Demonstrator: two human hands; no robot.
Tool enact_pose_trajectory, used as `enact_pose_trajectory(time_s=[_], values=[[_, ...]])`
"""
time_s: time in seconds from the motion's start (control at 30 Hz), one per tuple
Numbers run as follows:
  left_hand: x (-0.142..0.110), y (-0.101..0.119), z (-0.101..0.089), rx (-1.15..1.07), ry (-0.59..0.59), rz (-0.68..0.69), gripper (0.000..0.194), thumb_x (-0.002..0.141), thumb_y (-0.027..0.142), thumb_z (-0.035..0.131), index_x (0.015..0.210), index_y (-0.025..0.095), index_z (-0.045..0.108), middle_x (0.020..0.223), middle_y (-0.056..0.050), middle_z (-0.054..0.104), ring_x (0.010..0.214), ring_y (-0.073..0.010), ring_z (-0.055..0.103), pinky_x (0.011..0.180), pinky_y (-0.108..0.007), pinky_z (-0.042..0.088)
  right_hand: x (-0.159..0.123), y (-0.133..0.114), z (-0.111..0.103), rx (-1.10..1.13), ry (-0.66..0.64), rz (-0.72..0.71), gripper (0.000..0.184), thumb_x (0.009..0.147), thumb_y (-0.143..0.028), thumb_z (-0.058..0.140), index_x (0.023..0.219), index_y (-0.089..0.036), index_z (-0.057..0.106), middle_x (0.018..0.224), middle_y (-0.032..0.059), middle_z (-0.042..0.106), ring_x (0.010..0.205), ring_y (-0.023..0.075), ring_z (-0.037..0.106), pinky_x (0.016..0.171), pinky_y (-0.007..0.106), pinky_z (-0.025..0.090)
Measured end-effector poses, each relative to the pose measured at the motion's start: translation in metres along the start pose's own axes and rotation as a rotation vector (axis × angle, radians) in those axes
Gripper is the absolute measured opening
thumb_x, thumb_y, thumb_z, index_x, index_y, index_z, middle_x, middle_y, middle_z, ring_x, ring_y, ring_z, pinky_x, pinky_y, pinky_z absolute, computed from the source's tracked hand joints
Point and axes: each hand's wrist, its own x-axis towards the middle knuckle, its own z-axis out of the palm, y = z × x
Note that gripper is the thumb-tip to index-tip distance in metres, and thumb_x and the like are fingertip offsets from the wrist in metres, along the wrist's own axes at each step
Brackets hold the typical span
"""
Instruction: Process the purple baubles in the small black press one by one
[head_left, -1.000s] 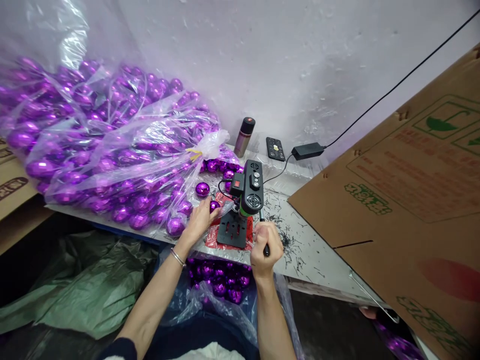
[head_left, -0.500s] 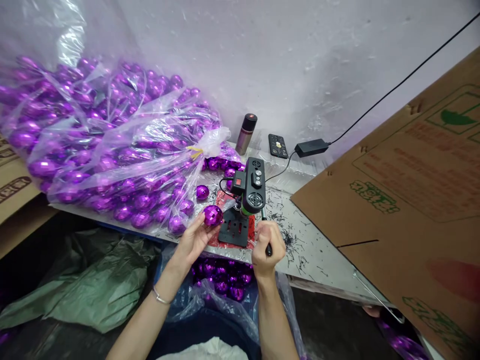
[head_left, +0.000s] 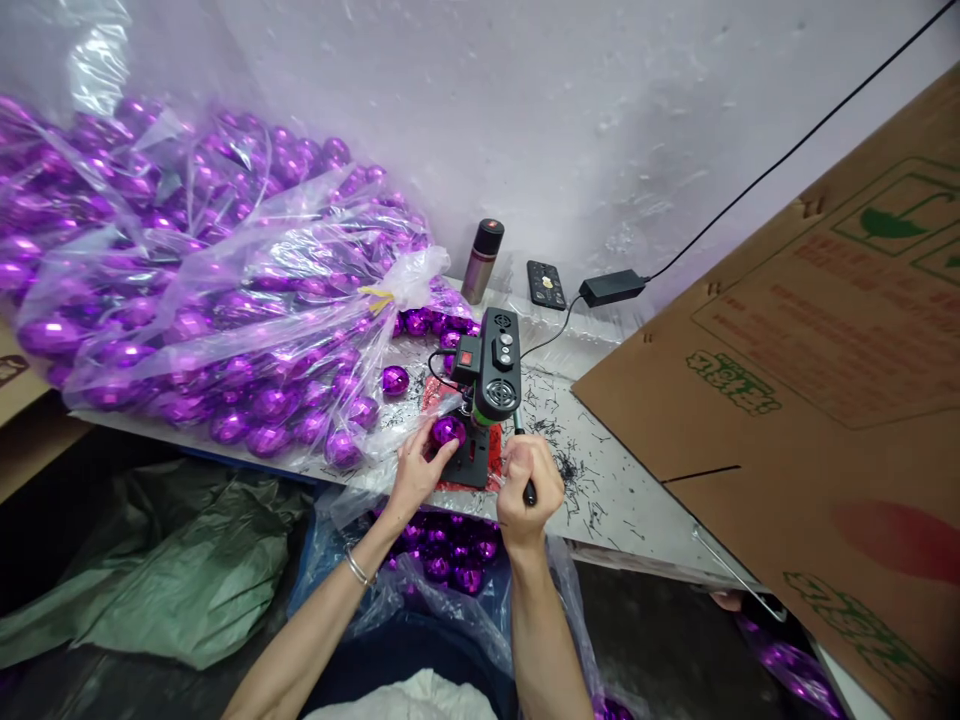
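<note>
A shiny purple faceted ball ornament (head_left: 448, 431) is between the fingers and thumb of my left hand (head_left: 417, 470). It sits over the black base plate (head_left: 474, 462), beside the lower end of a black bench machine (head_left: 500, 365) with two round vents and a red switch. My right hand (head_left: 529, 489) is wrapped round the black-gripped lever handle (head_left: 530, 492) on the machine's right side. Another purple ball (head_left: 395, 380) lies on the table left of the machine. Whether the ball touches the machine's lower end is hidden.
A big clear bag (head_left: 247, 270) of purple balls fills the left. Behind the machine stand a flask (head_left: 482, 262), a phone (head_left: 546, 285) and a power adapter (head_left: 613, 288). Cardboard (head_left: 787, 380) rises at right. More balls (head_left: 439, 566) lie in a bag below the table edge.
My left hand has carried the purple ball rightward, from beside the machine to over its base plate. My right hand keeps its grip on the lever. The whole view has shifted slightly.
</note>
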Motion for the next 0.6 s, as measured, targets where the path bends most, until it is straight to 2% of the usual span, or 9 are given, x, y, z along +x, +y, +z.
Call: enact_pose_trajectory(time_s=[0.13,0.3,0.43,0.6], values=[[-0.001,-0.011,0.008,0.233,-0.015,0.061,0.054,0.086,0.045,0.076,0.135,0.024,0.066,0.135,-0.014,0.069,0.134,-0.0338,0.059,0.118,-0.057,0.038,0.001,-0.002,0.0,0.005,-0.01,0.003,0.031,0.099,-0.01,0.043,0.071,-0.022,0.048,0.069,-0.0015,0.055,0.064,0.0121,0.054,0.06,0.028,0.041],[-0.003,-0.01,0.014,0.332,-0.059,0.174,0.055,0.087,0.043,0.077,0.137,0.025,0.064,0.137,-0.015,0.067,0.137,-0.0337,0.056,0.117,-0.055,0.038,0.001,-0.002,-0.001,0.003,-0.005,0.002,0.031,0.099,-0.011,0.043,0.07,-0.022,0.05,0.068,-0.001,0.055,0.063,0.0128,0.054,0.058,0.028,0.041],[-0.005,-0.011,0.018,0.315,-0.122,0.268,0.055,0.088,0.044,0.075,0.137,0.023,0.062,0.137,-0.014,0.069,0.133,-0.033,0.06,0.119,-0.057,0.036,0.0,-0.001,-0.001,-0.004,-0.007,-0.003,0.031,0.099,-0.011,0.043,0.071,-0.022,0.051,0.068,-0.0009,0.055,0.064,0.013,0.055,0.058,0.029,0.042],[-0.004,-0.017,0.02,0.229,-0.104,0.228,0.059,0.088,0.046,0.074,0.14,0.022,0.059,0.139,-0.014,0.068,0.131,-0.0324,0.063,0.113,-0.052,0.048,-0.002,0.0,-0.001,-0.01,-0.017,0.006,0.031,0.099,-0.01,0.043,0.071,-0.022,0.05,0.069,-0.001,0.055,0.065,0.013,0.055,0.06,0.029,0.042]])
